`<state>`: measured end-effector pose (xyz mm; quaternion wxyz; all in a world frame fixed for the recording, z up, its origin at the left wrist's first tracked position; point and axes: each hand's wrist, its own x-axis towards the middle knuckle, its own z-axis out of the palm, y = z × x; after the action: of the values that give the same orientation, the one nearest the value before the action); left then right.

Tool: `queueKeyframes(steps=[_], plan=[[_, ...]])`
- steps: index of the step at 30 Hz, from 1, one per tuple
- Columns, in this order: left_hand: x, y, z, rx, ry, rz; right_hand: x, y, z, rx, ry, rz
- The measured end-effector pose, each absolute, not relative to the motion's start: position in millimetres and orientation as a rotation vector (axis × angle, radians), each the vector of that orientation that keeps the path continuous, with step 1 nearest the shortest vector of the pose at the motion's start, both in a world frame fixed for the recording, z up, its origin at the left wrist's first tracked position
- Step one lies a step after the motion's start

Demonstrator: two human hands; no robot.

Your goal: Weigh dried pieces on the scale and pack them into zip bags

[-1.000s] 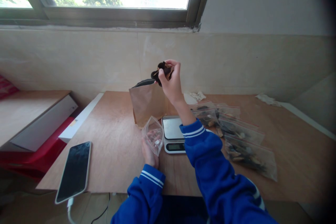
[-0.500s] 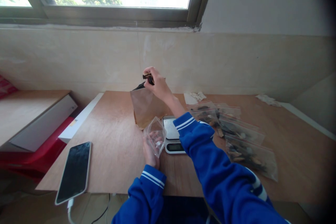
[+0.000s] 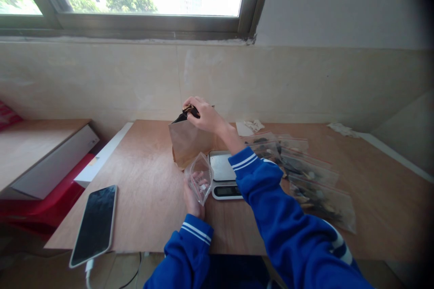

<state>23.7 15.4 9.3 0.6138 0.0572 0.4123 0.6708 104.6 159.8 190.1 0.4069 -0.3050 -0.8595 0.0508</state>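
Observation:
My right hand point(image 3: 203, 115) is closed on a small clump of dark pieces point(image 3: 190, 109) at the open mouth of a brown paper bag point(image 3: 188, 141) that stands upright on the wooden table point(image 3: 149, 189). My left hand point(image 3: 192, 199) holds a small clear zip bag point(image 3: 200, 177) upright and open, just left of a small digital scale point(image 3: 224, 173). A few small bits lie inside the clear bag.
Several filled clear zip bags point(image 3: 305, 176) lie in a row right of the scale. A phone point(image 3: 95, 224) on a cable lies at the table's front left corner. White crumpled paper point(image 3: 250, 125) lies near the wall. A lower side table point(image 3: 37, 144) stands at the left.
My right hand has come down from above the paper bag to its mouth, carrying the dark pieces. The left hand and clear bag have barely moved.

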Motion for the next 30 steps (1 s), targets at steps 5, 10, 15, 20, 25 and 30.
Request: queueKeyframes(steps=[5,10,15,20,25,30], plan=[[24,14,9,0.150,0.946,1.551,104,156,192,-0.854,-2.221,0.118],[24,13,9,0.157,0.931,1.557,103,152,197,-0.977,-2.275,0.106],[24,13,10,0.160,0.939,1.553,103,153,195,-0.930,-2.289,0.077],[24,14,9,0.136,0.936,1.551,104,151,192,-1.081,-2.182,0.175],[23,15,7,0.140,0.929,1.552,105,148,193,-0.976,-2.239,0.089],[23,14,8,0.145,0.911,1.564,102,142,199,-1.082,-2.255,0.101]])
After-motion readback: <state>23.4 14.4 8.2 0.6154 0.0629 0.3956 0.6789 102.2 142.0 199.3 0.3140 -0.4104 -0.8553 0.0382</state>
